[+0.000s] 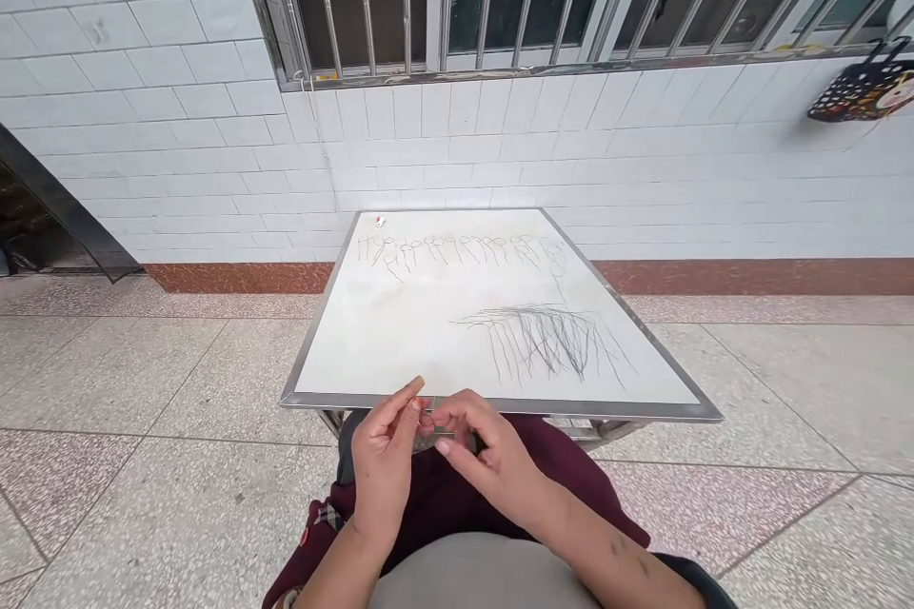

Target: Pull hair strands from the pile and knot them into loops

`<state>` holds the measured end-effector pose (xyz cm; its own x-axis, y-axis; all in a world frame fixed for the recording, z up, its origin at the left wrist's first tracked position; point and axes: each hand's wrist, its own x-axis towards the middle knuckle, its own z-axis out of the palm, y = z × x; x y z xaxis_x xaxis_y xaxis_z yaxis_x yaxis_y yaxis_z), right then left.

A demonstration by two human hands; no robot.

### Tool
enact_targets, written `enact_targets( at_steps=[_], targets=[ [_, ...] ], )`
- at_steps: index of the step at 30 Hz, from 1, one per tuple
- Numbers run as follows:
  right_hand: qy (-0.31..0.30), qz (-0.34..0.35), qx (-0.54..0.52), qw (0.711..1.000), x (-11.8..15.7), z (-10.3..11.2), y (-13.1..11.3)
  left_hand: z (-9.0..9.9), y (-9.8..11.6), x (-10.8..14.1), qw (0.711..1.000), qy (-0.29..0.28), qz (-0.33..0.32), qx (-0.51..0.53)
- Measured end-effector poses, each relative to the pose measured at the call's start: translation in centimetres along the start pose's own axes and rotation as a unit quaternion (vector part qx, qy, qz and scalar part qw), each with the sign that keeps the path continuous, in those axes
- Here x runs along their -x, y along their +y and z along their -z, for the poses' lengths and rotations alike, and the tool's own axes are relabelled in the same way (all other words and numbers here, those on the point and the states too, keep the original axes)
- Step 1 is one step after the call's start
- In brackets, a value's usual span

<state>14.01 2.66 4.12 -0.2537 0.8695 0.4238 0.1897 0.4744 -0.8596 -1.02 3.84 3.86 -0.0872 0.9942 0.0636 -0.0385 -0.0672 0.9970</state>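
My left hand is raised at the near edge of the white table, its thumb and fingers pinched on something thin that I cannot make out. My right hand is close beside it, thumb and forefinger apart and the other fingers curled toward the left fingertips. Dark thin wires lie in a loose, tangled bunch on the right part of the table. Along the far side runs a row of looped thin pieces. A small white and red item lies in the far left corner.
The table has a grey metal rim and stands near a white tiled wall. Above it is a barred window. A patterned bag hangs at the right. Speckled floor tiles surround the table.
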Motion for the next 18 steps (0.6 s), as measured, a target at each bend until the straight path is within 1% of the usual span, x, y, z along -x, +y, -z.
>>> enact_targets(
  at_steps=[1,3,6,12,15,18],
  targets=[
    [-0.001,0.021,0.021,1.0,0.0,-0.1,0.1,0.0,-0.1,0.0,1.0,0.0,-0.005,-0.016],
    [0.017,0.053,0.065,0.996,0.0,-0.2,0.3,-0.2,-0.2,-0.1,0.999,-0.006,-0.01,-0.034],
    [0.044,0.076,0.108,0.99,-0.1,-0.2,0.6,-0.5,-0.3,0.0,1.0,-0.024,0.003,-0.018],
    [0.085,0.05,0.101,0.99,0.1,0.7,1.5,-1.0,-0.8,0.0,0.997,-0.063,0.04,0.034],
    [0.104,0.038,0.115,0.987,0.4,1.1,2.2,-1.3,-1.0,0.1,0.989,-0.084,0.07,0.103],
    [0.101,-0.007,0.123,0.987,0.7,1.6,2.7,-1.4,-0.7,0.2,0.972,-0.101,0.119,0.178]
  ],
)
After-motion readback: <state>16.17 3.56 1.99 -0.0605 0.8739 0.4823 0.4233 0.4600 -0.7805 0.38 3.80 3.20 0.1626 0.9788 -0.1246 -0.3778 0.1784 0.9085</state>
